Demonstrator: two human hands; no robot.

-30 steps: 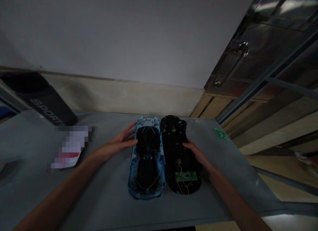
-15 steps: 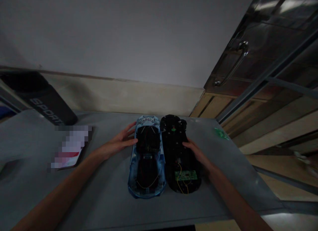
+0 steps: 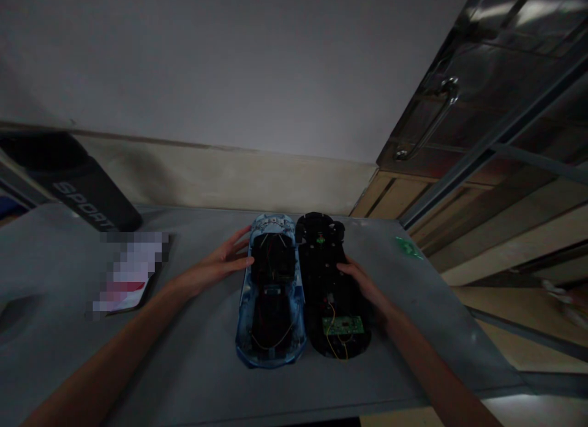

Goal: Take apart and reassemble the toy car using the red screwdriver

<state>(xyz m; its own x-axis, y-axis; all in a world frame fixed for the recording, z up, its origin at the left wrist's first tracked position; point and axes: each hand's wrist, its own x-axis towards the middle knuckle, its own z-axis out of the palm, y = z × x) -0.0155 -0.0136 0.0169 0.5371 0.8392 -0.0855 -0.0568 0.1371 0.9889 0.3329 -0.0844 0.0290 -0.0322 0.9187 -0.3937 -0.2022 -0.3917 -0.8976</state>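
Upside down in the middle of the table lies a blue toy car body shell [image 3: 245,332], its dark inside facing up with thin wires in it. Close beside it on the right is the black toy car chassis [image 3: 316,274], showing a green circuit board [image 3: 344,324] and yellow wires at its near end. My left hand [image 3: 227,260] holds the shell's left side, thumb on the rim and fingers along the outer edge. On the chassis's right side my right hand [image 3: 361,280] has its thumb on top; its other fingers are mostly hidden.
A blurred-out flat item [image 3: 133,271] lies on the grey table [image 3: 197,366] at left. Behind it leans a dark object marked SPORT [image 3: 87,200]. A small green packet [image 3: 408,247] rests near the right edge. A wall and a metal-framed rack [image 3: 496,142] stand beyond.
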